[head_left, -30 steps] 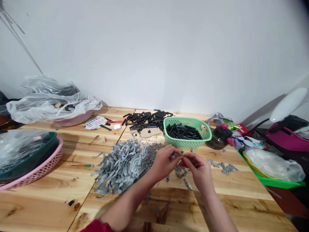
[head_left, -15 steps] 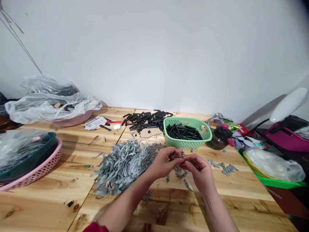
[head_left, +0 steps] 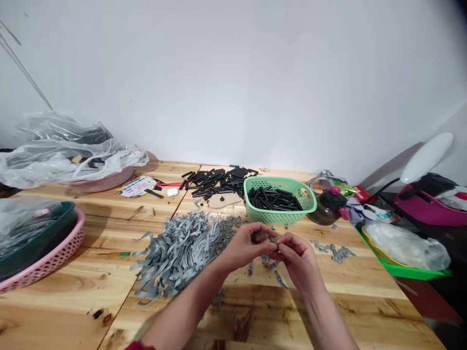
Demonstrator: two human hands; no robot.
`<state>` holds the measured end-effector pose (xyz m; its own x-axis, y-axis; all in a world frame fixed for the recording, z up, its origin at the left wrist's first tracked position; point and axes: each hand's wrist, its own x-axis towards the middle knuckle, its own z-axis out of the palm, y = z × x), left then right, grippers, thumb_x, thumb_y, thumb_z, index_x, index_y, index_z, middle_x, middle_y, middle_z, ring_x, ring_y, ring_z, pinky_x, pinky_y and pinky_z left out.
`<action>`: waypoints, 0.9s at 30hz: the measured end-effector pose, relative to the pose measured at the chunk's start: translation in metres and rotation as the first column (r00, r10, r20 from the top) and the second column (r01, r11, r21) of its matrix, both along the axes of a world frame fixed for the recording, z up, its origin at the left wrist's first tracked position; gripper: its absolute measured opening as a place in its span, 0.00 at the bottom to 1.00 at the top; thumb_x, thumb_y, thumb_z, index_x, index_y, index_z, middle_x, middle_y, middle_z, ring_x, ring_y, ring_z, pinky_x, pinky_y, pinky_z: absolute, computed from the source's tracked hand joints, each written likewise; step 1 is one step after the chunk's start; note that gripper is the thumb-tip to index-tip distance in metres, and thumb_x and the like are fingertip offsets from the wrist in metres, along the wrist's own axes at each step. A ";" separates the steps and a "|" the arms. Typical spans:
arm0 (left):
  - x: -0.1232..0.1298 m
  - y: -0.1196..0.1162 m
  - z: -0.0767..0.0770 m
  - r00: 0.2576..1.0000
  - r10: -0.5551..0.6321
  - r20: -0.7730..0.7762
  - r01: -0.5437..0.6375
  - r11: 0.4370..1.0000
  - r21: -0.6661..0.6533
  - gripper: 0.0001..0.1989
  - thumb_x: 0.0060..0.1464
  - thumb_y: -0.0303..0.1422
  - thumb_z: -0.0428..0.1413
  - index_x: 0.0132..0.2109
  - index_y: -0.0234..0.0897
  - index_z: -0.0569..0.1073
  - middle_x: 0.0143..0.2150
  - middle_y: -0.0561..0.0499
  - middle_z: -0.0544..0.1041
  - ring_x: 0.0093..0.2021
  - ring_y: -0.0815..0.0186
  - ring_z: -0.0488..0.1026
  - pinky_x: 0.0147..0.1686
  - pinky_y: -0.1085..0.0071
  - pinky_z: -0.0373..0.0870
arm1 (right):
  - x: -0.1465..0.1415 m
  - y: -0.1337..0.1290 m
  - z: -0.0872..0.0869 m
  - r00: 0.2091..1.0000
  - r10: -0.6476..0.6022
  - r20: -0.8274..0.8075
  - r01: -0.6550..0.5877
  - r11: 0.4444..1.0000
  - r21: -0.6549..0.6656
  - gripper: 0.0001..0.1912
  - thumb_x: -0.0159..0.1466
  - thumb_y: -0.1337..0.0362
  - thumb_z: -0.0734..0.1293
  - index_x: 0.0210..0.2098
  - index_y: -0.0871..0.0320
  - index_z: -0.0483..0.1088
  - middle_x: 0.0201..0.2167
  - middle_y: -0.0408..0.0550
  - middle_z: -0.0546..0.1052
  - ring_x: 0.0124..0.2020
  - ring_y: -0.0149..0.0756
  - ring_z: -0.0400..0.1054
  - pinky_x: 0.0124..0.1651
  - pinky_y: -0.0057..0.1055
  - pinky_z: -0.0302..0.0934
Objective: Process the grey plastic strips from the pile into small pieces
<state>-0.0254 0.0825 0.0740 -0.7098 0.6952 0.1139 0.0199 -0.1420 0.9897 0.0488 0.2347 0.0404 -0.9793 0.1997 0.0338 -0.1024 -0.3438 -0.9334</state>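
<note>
My left hand (head_left: 251, 245) and my right hand (head_left: 297, 255) meet over the wooden table, in front of the green basket (head_left: 279, 217). Both have their fingers pinched together around small grey pieces, partly hidden by the fingertips. To the left of my left hand lies a big heap of grey strips (head_left: 182, 253). Short black tubes (head_left: 273, 199) fill much of the basket. More black tubes (head_left: 222, 181) are scattered near the wall. Small grey pieces (head_left: 337, 253) lie right of my right hand.
Left are a pink basket (head_left: 60, 257) holding a dark green tray, and plastic bags (head_left: 73, 158) on a pink basket. A dark jar (head_left: 330, 206), a lamp (head_left: 426, 156) and a bagged green-rimmed tray (head_left: 419, 272) stand right.
The view has shifted slightly, so the table's things appear a little further left. Both hands remain together, with the fingertips slightly rearranged around the small pieces.
</note>
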 end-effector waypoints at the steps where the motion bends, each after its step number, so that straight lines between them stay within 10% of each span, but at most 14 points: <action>1: 0.000 0.000 0.000 1.000 0.018 -0.014 -0.018 1.000 -0.002 0.17 0.45 0.39 0.66 0.37 0.29 0.76 0.21 0.60 0.53 0.23 0.76 0.49 0.23 0.76 0.45 | 0.000 -0.001 -0.001 1.000 -0.016 0.002 0.016 1.000 0.001 0.12 0.53 0.57 0.76 0.30 0.59 0.75 0.25 0.46 0.77 0.25 0.32 0.73 0.32 0.28 0.72; 7: 0.000 0.001 -0.003 0.993 0.088 0.073 -0.095 0.992 0.085 0.16 0.44 0.39 0.67 0.28 0.28 0.75 0.22 0.52 0.71 0.22 0.75 0.61 0.24 0.77 0.54 | -0.001 -0.006 0.002 0.991 -0.130 0.043 0.128 0.990 0.056 0.14 0.50 0.59 0.78 0.33 0.59 0.77 0.29 0.48 0.80 0.27 0.33 0.75 0.32 0.28 0.73; 27: 0.001 0.009 -0.012 0.989 0.022 0.146 -0.033 0.997 0.072 0.16 0.44 0.40 0.67 0.31 0.29 0.76 0.25 0.49 0.75 0.26 0.71 0.69 0.28 0.76 0.62 | 0.007 -0.001 0.003 0.989 -0.148 -0.026 0.149 0.951 0.271 0.12 0.54 0.58 0.76 0.31 0.58 0.74 0.27 0.47 0.78 0.26 0.34 0.75 0.31 0.27 0.70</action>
